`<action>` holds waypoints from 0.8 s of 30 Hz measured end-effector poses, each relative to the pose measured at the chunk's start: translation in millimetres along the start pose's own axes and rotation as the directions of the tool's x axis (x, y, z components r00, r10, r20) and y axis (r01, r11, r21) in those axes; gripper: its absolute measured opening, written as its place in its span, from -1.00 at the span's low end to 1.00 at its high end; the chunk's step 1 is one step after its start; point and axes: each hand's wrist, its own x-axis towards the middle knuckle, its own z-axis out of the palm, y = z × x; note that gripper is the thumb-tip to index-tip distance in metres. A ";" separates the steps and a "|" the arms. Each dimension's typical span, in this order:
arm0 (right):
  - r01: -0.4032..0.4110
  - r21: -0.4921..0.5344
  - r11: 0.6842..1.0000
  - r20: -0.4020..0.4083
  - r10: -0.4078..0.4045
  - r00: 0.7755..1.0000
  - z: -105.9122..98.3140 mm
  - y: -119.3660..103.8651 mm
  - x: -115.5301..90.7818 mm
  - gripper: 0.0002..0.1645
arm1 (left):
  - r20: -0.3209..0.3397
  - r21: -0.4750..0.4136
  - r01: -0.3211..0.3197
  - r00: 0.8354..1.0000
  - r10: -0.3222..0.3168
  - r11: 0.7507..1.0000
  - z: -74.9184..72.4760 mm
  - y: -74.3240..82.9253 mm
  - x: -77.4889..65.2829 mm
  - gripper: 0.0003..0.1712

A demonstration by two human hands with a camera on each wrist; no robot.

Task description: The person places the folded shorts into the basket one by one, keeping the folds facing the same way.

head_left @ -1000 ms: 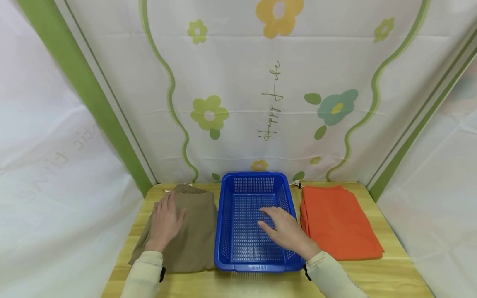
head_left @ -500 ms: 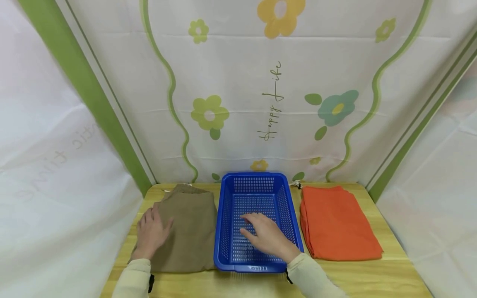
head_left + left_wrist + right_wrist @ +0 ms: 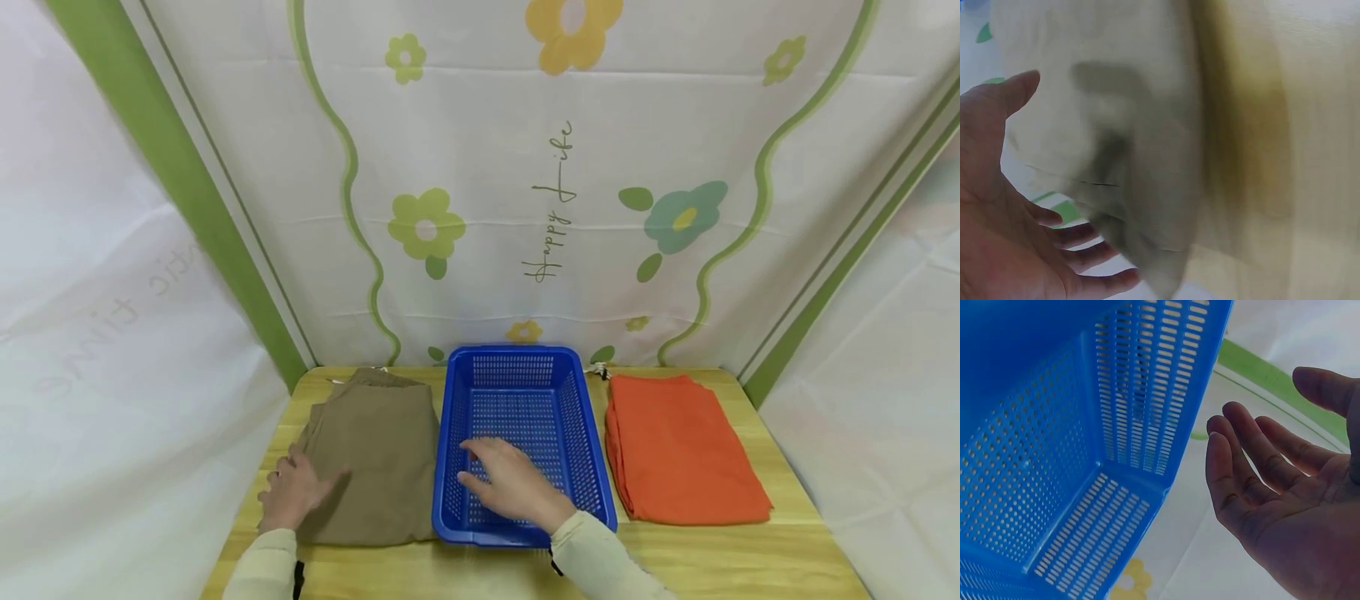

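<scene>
A folded olive-brown cloth (image 3: pixel 382 467) lies on the left part of the table. My left hand (image 3: pixel 291 490) is at its left edge, fingers spread and thumb reaching over the fabric. In the left wrist view the palm and relaxed fingers face the cloth (image 3: pixel 1154 125), and nothing is gripped. A blue perforated plastic basket (image 3: pixel 517 408) stands in the middle. Over its front half hovers my right hand (image 3: pixel 517 487), thumb apart from loosely bent fingers. The right wrist view shows that hand (image 3: pixel 1291 500) holding nothing, beside the basket wall (image 3: pixel 1147 381).
To the right of the basket lies a folded orange cloth (image 3: pixel 682 450) on the wooden table (image 3: pixel 795 558). A small white-and-black cord end (image 3: pixel 600 370) sits by the basket's back right corner. Behind the table hangs a white flower-printed curtain (image 3: pixel 487 275).
My left hand has slid from the top of the brown cloth toward its left front edge. My right hand has moved left over the basket. Cloths and basket stay put.
</scene>
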 end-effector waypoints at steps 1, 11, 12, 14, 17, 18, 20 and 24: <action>-0.001 0.003 1.000 0.003 0.001 1.000 1.1 -1.0 0.5 -0.46 | 0.015 -0.004 0.011 1.000 -0.011 1.000 2.1 -2.2 0.1 0.49; 0.026 -0.006 1.000 0.028 -0.025 0.999 9.1 -15.1 10.3 -0.47 | 0.052 0.004 0.057 0.997 -0.057 0.998 18.0 -20.5 -0.5 0.58; 0.031 -0.008 0.999 0.030 -0.031 0.999 9.4 -17.0 11.7 -0.47 | 0.050 -0.001 0.057 0.997 -0.057 0.998 18.3 -21.3 0.1 0.58; 0.046 -0.011 0.999 0.028 -0.046 0.999 10.5 -21.4 15.1 -0.48 | 0.046 -0.017 0.059 0.997 -0.059 0.998 18.3 -22.3 1.4 0.57; 0.064 -0.007 0.998 0.030 -0.064 0.997 12.8 -29.4 20.8 -0.48 | 0.041 -0.047 0.063 0.997 -0.062 0.997 18.2 -23.9 2.5 0.56; 0.069 -0.002 0.998 0.033 -0.069 0.997 14.0 -32.4 22.8 -0.48 | 0.039 -0.056 0.065 0.997 -0.063 0.996 18.2 -24.2 2.5 0.55; 0.076 0.004 0.997 0.036 -0.076 0.996 16.6 -39.0 27.0 -0.48 | 0.035 -0.074 0.070 0.997 -0.067 0.995 17.8 -24.4 2.2 0.53; 0.068 0.017 0.998 0.045 -0.069 0.997 23.6 -53.2 36.1 -0.46 | 0.025 -0.096 0.080 0.997 -0.078 0.992 16.8 -23.3 2.4 0.49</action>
